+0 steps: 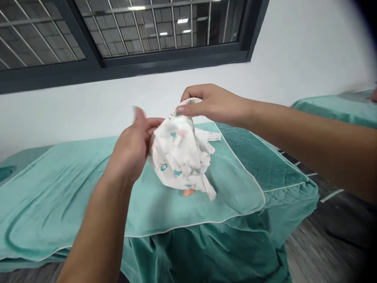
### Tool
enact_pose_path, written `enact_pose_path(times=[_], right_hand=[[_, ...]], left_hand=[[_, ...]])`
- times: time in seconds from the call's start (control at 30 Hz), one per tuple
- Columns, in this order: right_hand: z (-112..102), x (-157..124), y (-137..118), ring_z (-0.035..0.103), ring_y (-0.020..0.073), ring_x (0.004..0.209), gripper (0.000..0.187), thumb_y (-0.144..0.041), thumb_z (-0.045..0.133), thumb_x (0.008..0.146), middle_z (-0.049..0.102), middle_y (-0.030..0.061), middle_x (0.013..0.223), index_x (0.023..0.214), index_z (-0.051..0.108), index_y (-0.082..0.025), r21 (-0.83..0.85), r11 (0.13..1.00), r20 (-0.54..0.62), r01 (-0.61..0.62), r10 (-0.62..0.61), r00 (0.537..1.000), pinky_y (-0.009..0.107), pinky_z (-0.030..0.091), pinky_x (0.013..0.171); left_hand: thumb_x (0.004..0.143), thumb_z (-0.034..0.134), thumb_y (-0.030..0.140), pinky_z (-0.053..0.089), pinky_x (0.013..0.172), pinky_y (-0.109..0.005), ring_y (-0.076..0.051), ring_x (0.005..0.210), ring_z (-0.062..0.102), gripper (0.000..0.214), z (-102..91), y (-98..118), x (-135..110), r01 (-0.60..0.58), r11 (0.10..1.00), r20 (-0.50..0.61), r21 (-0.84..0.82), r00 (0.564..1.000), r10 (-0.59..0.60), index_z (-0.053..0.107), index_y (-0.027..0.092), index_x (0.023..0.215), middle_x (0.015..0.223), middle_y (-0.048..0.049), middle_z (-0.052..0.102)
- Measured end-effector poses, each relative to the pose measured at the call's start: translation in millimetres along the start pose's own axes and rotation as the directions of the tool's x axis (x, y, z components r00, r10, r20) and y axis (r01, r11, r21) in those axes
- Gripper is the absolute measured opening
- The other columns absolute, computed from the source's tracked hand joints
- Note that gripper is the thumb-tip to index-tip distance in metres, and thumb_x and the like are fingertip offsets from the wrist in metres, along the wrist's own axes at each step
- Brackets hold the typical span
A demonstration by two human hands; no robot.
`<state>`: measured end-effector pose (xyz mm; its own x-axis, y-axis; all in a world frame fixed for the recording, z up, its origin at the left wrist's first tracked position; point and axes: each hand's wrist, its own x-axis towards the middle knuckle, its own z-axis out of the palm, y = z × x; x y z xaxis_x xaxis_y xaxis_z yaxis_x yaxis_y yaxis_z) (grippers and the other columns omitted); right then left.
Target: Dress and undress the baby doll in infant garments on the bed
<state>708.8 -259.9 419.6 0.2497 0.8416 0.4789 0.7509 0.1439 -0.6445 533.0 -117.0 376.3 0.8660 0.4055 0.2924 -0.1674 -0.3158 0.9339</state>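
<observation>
Editor: Who holds what?

Reporter: A person's right hand (212,103) pinches the gathered upper edge of a small white shirt (179,151) between thumb and fingers, above a green blanket (165,216) spread on a bed (279,173)

Editor: And the left?

Reporter: The left hand (132,145) meets the shirt's left side, thumb raised away from the fingers, which reach to the cloth; their tips are partly hidden, so whether they grip it I cannot tell

Editor: The shirt itself?

Reporter: Bunched between the two hands, printed with little green and pink figures, its sleeves hanging toward the right; a small peach-coloured piece (188,192) shows beneath the lower edge, too covered to identify

Editor: Background?

Reporter: A dark-framed window (176,55) with metal bars, set in a white wall (294,43), and a second green-covered bed (332,108) at far right
</observation>
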Motion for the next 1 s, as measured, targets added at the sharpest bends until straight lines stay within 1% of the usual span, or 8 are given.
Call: enact_pose_path(times=[0.07,0.13,0.3,0.4,0.6,0.7,0.9,1.0], right_hand=[[3.2,-1.9,2.8,0.055,0.0155,0.077,0.021,-0.037,0.070,0.083,0.061,0.0008,0.076,0.078,0.062,-0.019,0.058,0.997,0.006,-0.042,0.041,0.999,0.029,0.044,0.069],[7.4,-3.5,4.4,0.056,0.0159,0.077,0.019,-0.035,0.071,0.082,0.061,0.0012,0.075,0.079,0.063,-0.018,0.057,0.998,-0.007,-0.030,0.030,1.000,0.030,0.046,0.070],[16.9,-6.5,4.8,0.060,0.0199,0.096,0.024,-0.035,0.073,0.078,0.066,0.0055,0.107,0.096,0.067,-0.019,-0.004,0.986,-0.131,0.167,-0.166,0.977,0.036,0.051,0.086],[19.0,-7.2,6.9,0.061,0.0199,0.098,0.032,-0.040,0.074,0.077,0.066,0.0056,0.110,0.101,0.067,-0.019,0.029,0.987,-0.091,0.157,-0.153,0.984,0.037,0.052,0.089],[27.0,-10.4,17.3,0.059,0.0200,0.112,0.040,-0.035,0.079,0.073,0.064,0.0050,0.121,0.108,0.065,-0.022,0.243,0.966,0.118,0.089,-0.121,0.986,0.037,0.051,0.096],[35.6,-14.4,19.8,0.059,0.0187,0.112,0.042,-0.027,0.079,0.071,0.063,0.0047,0.123,0.110,0.062,-0.022,0.344,0.935,0.143,0.087,-0.144,0.979,0.036,0.052,0.095],[44.9,-26.0,17.5,0.061,0.0167,0.089,0.029,-0.027,0.077,0.070,0.066,0.0025,0.098,0.093,0.062,-0.019,0.275,0.959,0.113,-0.074,0.044,0.993,0.031,0.052,0.075],[44.2,-31.7,16.7,0.058,0.0143,0.075,0.019,-0.027,0.073,0.073,0.064,0.0007,0.084,0.083,0.060,-0.018,0.206,0.967,0.023,-0.151,0.150,0.988,0.028,0.046,0.064]], left_hand=[[0.081,0.062,0.065,0.042,0.051,-0.026,-0.016,0.060,0.057,0.049,1.8,3.7,-1.8,0.063,0.991,0.063,0.119,0.996,-0.071,0.071,0.018,0.091,0.072,-0.0040,0.066],[0.076,0.073,0.055,0.041,0.051,-0.025,-0.015,0.059,0.058,0.040,4.9,5.2,-1.8,0.069,0.981,0.095,0.181,0.992,-0.087,0.070,0.017,0.087,0.072,-0.0032,0.067],[0.082,0.068,0.054,0.045,0.057,-0.026,-0.015,0.065,0.060,0.036,11.4,-1.4,8.2,-0.116,0.992,-0.072,0.054,0.990,0.119,0.066,0.019,0.090,0.078,-0.0027,0.066],[0.082,0.067,0.057,0.047,0.060,-0.027,-0.017,0.070,0.062,0.038,13.5,-6.7,12.6,-0.176,0.984,-0.115,-0.018,0.978,0.173,0.062,0.020,0.090,0.078,-0.0024,0.063],[0.082,0.065,0.060,0.051,0.063,-0.029,-0.020,0.078,0.066,0.041,21.4,-13.2,8.4,-0.088,0.992,-0.123,-0.094,0.989,0.076,0.060,0.023,0.097,0.077,-0.0020,0.062],[0.082,0.067,0.057,0.051,0.061,-0.028,-0.019,0.074,0.066,0.039,26.1,-16.7,3.8,-0.041,0.990,-0.066,-0.135,0.997,0.032,0.061,0.022,0.098,0.078,-0.0022,0.065],[0.081,0.069,0.053,0.045,0.050,-0.025,-0.014,0.056,0.059,0.035,23.1,-26.9,-2.8,0.061,0.984,0.032,-0.165,0.998,-0.056,0.064,0.019,0.091,0.071,-0.0001,0.065],[0.080,0.071,0.051,0.045,0.051,-0.024,-0.014,0.058,0.060,0.034,16.9,-34.9,-6.4,0.080,0.986,0.125,-0.143,0.990,-0.062,0.066,0.020,0.093,0.074,-0.0009,0.067]])
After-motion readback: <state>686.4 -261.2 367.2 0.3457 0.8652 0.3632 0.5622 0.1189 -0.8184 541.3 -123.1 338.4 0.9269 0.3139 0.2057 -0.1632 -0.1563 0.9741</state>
